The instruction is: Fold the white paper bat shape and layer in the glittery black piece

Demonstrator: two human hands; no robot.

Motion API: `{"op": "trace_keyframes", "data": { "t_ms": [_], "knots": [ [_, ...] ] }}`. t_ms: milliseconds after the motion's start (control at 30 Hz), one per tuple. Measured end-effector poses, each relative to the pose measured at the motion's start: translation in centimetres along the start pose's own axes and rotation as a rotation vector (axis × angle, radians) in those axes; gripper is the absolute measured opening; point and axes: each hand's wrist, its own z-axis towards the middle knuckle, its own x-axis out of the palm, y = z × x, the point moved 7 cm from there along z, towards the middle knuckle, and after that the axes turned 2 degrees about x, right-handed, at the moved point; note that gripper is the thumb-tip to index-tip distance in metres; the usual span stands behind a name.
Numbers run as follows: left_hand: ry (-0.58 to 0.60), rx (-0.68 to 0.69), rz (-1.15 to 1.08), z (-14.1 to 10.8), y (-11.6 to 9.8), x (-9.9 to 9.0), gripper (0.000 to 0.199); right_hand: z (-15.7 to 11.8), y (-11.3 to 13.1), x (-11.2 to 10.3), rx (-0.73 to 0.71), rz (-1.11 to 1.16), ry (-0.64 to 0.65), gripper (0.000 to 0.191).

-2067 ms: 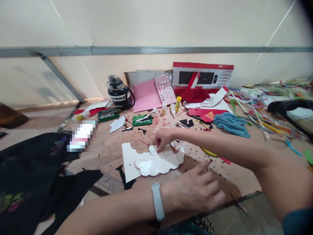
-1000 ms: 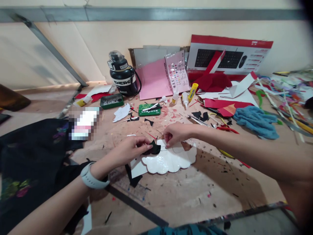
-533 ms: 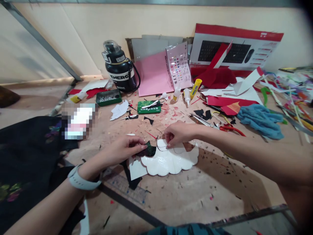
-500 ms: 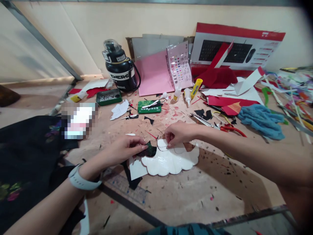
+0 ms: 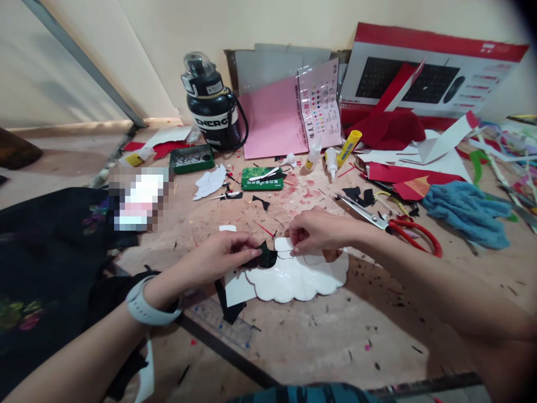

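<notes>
A white scalloped cutout (image 5: 296, 280) lies on the table in front of me. My left hand (image 5: 237, 250) is at its upper left, thumb and fingers pinching a dark green piece (image 5: 267, 255) that overlaps the cutout's edge. At the cutout's top, my right hand (image 5: 312, 232) has thumb and index finger pressed together over a small white piece (image 5: 283, 245) with dark outlines. Whether those fingertips grip the piece or only press on it is hard to see. White paper (image 5: 240, 289) and black scraps (image 5: 230, 311) lie partly beneath the cutout's left side.
Red-handled scissors (image 5: 415, 235) and a blue cloth (image 5: 467, 212) lie on the right. Behind are a green tin lid (image 5: 263, 179), glue bottles (image 5: 331, 162), a black bottle (image 5: 213, 112) and a keyboard box (image 5: 419, 78). A phone (image 5: 142, 198) and a clear ruler (image 5: 222, 319) are on the left.
The camera view has shifted slightly, so the table items appear a little farther right. Both hands keep nearly the same places on the pieces.
</notes>
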Motion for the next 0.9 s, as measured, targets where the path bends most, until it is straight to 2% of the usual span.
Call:
{"op": "trace_keyframes", "data": {
  "t_ms": [267, 467, 667, 900],
  "knots": [
    [-0.038, 0.028, 0.003, 0.1, -0.7, 0.3, 0.039, 0.0, -0.4, 0.4, -0.014, 0.023, -0.014, 0.016],
    [-0.096, 0.016, 0.016, 0.0, -0.4, -0.3, 0.039, -0.1, -0.3, 0.3, -0.054, 0.024, -0.048, 0.015],
    [-0.068, -0.052, -0.046, 0.2, -0.1, -0.8, 0.041, 0.0, -0.8, 0.4, -0.004, 0.044, -0.048, 0.015],
    [-0.001, 0.01, 0.057, -0.3, -1.6, -1.5, 0.045, -0.4, -0.2, 0.2, -0.038, 0.047, -0.058, 0.01]
  ]
}}
